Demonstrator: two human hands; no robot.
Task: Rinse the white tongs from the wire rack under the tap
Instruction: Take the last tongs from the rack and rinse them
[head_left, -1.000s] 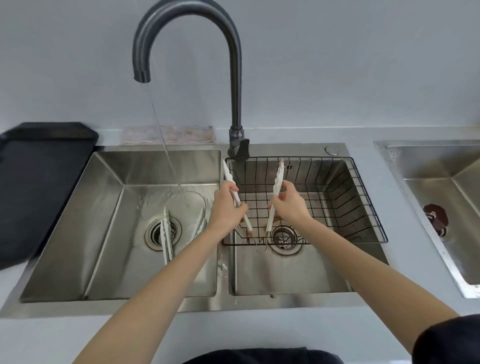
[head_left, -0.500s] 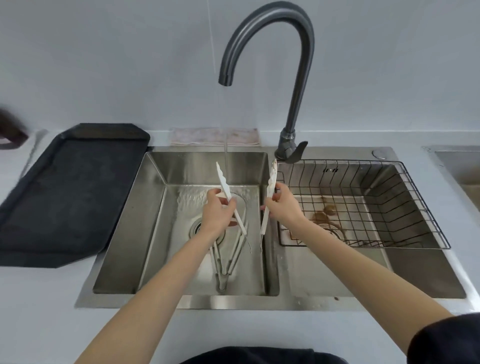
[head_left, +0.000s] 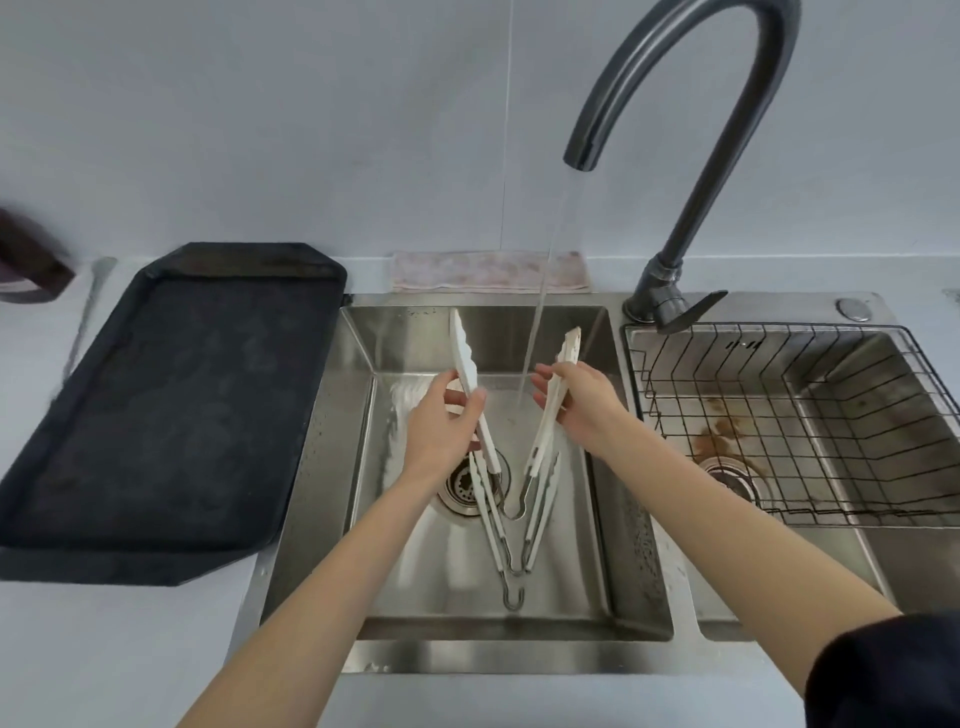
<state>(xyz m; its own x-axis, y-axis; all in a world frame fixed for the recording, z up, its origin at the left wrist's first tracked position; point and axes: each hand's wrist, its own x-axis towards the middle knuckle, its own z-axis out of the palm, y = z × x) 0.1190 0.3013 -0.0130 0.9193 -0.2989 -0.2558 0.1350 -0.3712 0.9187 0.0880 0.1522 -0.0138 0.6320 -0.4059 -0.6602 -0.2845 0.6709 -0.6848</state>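
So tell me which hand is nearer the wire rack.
Right. The right hand grips one arm of the white tongs over the left basin, just left of the wire rack. The left hand grips the other arm, farther left.

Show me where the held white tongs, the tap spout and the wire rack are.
white tongs (head_left: 546, 435): head view, on the right arm, below the fingers.
tap spout (head_left: 580, 156): head view, on the outlet end.
wire rack (head_left: 779, 327): head view, on the back rim.

Both forearms are bare down to the hands; a dark, near-black sleeve (head_left: 883, 670) covers the right upper arm
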